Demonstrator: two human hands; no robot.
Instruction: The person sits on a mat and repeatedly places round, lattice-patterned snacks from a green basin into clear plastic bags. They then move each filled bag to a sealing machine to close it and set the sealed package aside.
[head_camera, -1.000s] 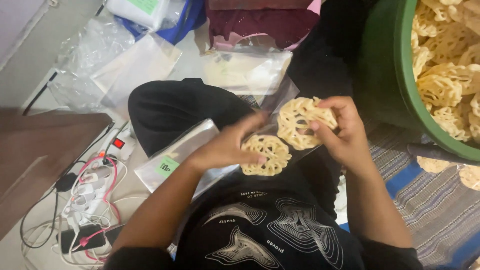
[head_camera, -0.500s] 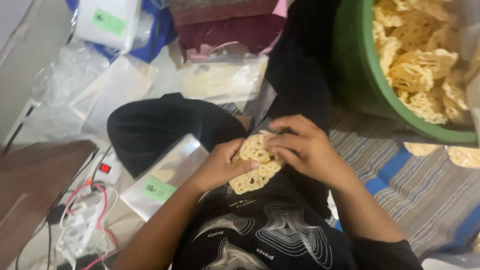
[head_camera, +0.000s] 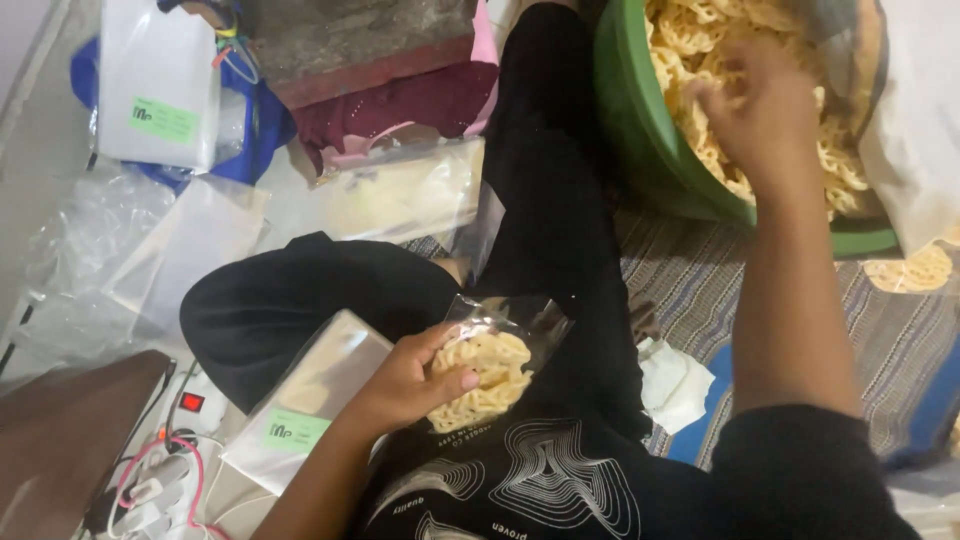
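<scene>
Packing step, apparently mid-fill: left hand (head_camera: 415, 385) pinches a clear plastic bag (head_camera: 500, 350) of lattice crackers (head_camera: 480, 375) on the lap, just left of the green basin (head_camera: 640, 130), while right hand (head_camera: 765, 110), fingers curled, reaches into the basin's crackers; the next move seems to call for a gentle lift.

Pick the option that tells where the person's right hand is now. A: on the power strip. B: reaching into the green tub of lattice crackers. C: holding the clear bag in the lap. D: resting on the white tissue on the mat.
B: the right hand is inside the green tub among the lattice crackers, while the left hand holds the clear bag.
</scene>
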